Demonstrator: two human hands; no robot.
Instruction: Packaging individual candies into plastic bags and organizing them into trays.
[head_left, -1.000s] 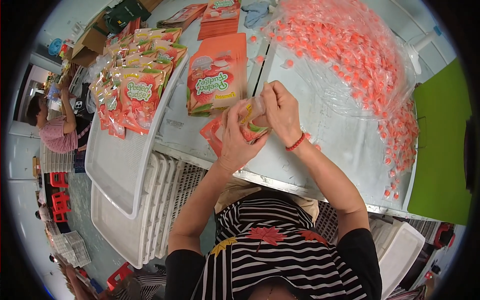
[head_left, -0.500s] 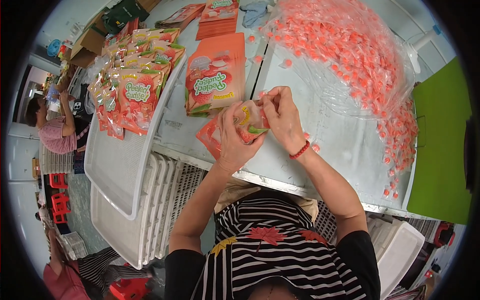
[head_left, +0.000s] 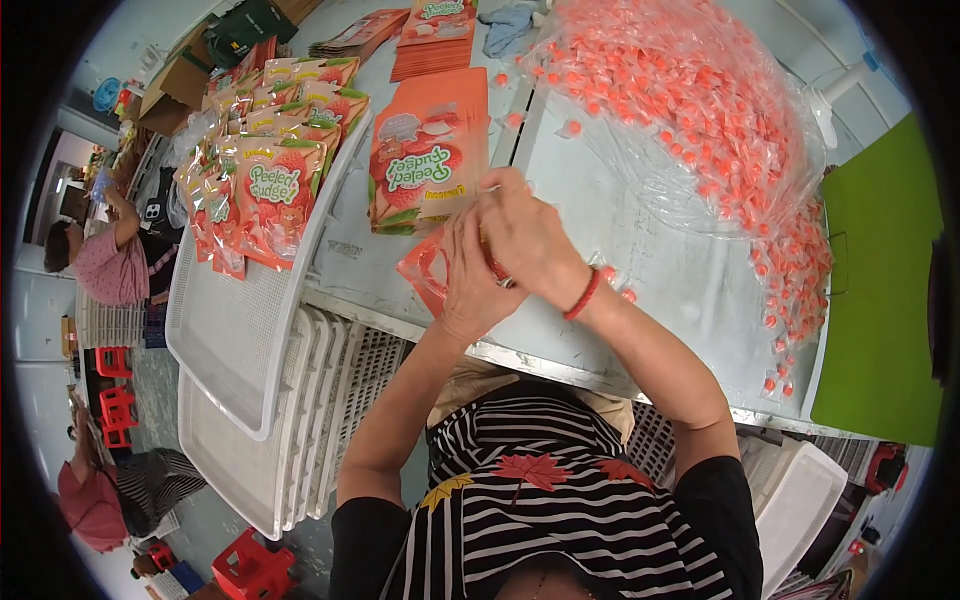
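A red and pink candy pouch point(head_left: 424, 278) is tilted in my left hand point(head_left: 474, 285), whose fingers and thumb close around it near the table's front edge. Over the pouch's upper end lies my right hand point(head_left: 532, 240), its back toward me. Motion blur smears its fingers, and they hide the pouch's mouth. Just beyond both hands is a stack of flat red pouches point(head_left: 430, 150). Several wrapped red candies point(head_left: 610, 274) lie beside my right wrist.
At the right, a clear plastic bag point(head_left: 690, 110) spills many wrapped candies over the table point(head_left: 640, 330). Filled pouches point(head_left: 270, 190) rest on a white tray point(head_left: 225, 330) at the left, above stacked trays. A green panel point(head_left: 880, 280) borders the right side. Other people point(head_left: 110, 250) are at the far left.
My right hand has moved left, across the pouch's upper end, and now covers it. The left hand still holds the pouch. At the lower left, another person has shifted away.
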